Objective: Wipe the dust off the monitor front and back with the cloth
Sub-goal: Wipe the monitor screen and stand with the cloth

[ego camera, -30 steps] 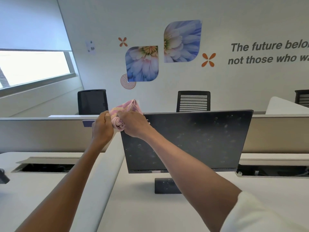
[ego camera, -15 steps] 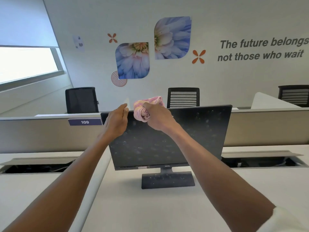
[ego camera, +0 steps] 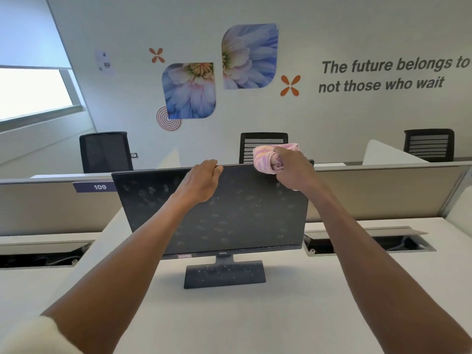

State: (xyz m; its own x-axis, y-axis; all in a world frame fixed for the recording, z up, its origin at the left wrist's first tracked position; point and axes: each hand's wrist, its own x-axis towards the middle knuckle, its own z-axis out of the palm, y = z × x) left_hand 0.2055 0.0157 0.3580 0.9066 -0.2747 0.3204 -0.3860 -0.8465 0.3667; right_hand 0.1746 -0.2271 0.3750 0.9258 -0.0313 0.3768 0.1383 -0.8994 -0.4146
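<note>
A black monitor (ego camera: 229, 221) stands on a white desk (ego camera: 229, 315), its dark screen speckled with dust smudges and its flat base (ego camera: 224, 274) dusty too. My left hand (ego camera: 201, 183) grips the monitor's top edge near the middle, fingers curled over the rim. My right hand (ego camera: 293, 169) holds a bunched pink cloth (ego camera: 268, 157) against the upper right corner of the screen. The back of the monitor is hidden.
Grey partitions (ego camera: 51, 205) run behind the desk, one with a "109" label (ego camera: 99, 187). Open cable troughs (ego camera: 370, 244) sit to both sides of the monitor. Black chairs (ego camera: 106, 152) stand beyond, before a wall with flower decals.
The view has shifted so the monitor sits centred. My right hand with the cloth moved from the top left of the screen to the top right; my left hand took hold of the top edge.
</note>
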